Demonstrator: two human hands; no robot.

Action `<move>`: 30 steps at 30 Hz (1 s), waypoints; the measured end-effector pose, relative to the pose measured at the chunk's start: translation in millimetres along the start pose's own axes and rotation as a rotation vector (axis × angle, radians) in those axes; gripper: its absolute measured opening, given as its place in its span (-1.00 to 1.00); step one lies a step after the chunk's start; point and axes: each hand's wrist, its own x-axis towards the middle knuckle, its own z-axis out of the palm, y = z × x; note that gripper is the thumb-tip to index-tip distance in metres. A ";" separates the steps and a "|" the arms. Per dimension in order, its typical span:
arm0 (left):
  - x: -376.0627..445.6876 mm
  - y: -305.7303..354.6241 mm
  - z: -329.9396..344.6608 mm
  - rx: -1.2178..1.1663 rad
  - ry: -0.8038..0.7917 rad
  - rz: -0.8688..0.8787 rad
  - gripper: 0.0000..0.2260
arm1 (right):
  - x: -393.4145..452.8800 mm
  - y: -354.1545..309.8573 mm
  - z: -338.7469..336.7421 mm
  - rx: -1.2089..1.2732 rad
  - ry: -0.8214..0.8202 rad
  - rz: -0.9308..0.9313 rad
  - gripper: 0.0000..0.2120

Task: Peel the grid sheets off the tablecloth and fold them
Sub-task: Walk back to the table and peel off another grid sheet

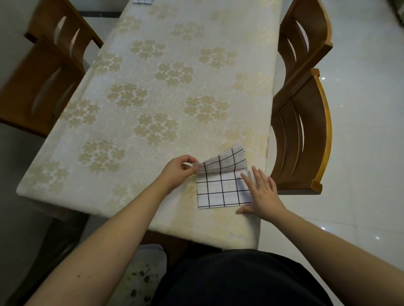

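A white sheet with a black grid (220, 192) lies near the front right corner of the cream flowered tablecloth (142, 104). Its far half curls up and toward me, bent over the flat near half. My left hand (179, 172) pinches the raised left corner of that flap between thumb and fingertips. Flat on the sheet's right edge lies my right hand (260, 194), fingers straight and spread, pressing it onto the table. Another grid sheet (143, 1) shows partly at the table's far end.
Wooden chairs stand on both sides: two at the left (46, 72) and two at the right (303, 131), close to the table's edges. A glossy white tiled floor (367, 109) lies to the right. My dark-clothed lap is at the table's near end.
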 end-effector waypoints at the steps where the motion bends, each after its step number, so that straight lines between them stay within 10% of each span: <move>1: -4.0 -4.6 2.7 -0.011 0.012 0.010 -0.87 | -6.8 5.3 3.7 0.043 0.034 0.001 0.05; 9: -29.5 -33.0 31.9 0.028 0.061 0.079 -0.89 | -39.0 23.4 -2.0 0.453 0.269 0.161 -0.56; 23: -33.1 -70.1 45.2 0.528 -0.164 0.188 -0.83 | -15.4 -0.9 1.5 0.259 0.352 0.045 -0.57; 30: -3.0 -56.5 44.6 0.471 0.039 0.125 -0.64 | 29.3 -19.5 -27.2 0.239 0.251 0.062 -0.51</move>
